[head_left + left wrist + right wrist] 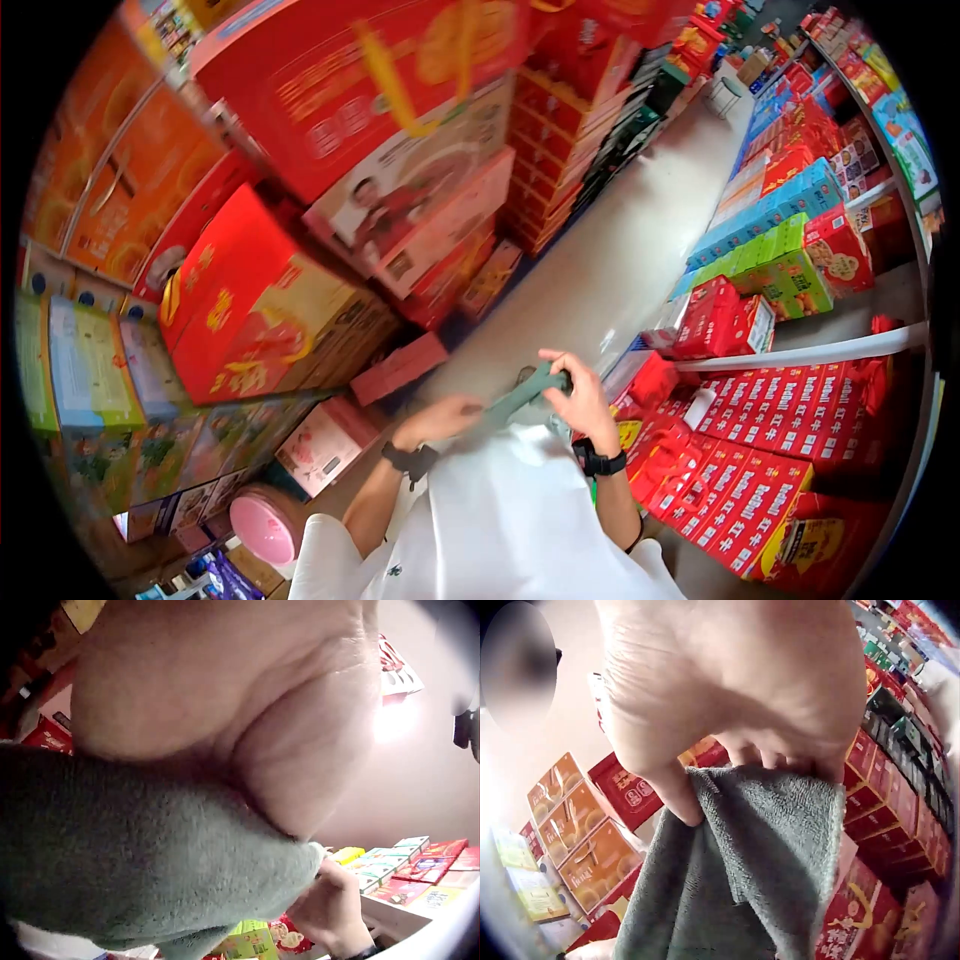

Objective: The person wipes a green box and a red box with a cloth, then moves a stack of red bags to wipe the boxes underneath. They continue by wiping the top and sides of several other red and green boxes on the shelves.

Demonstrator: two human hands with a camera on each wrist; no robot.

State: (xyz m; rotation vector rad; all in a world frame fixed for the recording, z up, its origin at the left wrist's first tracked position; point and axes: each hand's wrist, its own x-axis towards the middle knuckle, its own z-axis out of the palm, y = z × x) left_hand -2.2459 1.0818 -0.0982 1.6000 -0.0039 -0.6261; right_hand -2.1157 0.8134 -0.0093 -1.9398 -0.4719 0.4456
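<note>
A grey-green terry cloth towel (522,396) is stretched in front of the white shirt, between both hands. My left hand (440,421), slightly blurred in the head view, grips its left end. Seen from the left wrist, the towel (150,847) bulges out below the palm, and the fingertips are hidden. At the towel's other end, my right hand (586,402) pinches it between thumb and fingers. In the right wrist view the cloth (772,855) hangs in folds from those fingers, its stitched edge showing on the right.
Stacked red gift boxes (370,90) stand close on the left, with a pink basin (266,524) low down. On the right, shelves hold red drink cartons (730,500) and green boxes (775,265). A pale aisle floor (640,220) runs ahead between them, with a stool (722,97) far along.
</note>
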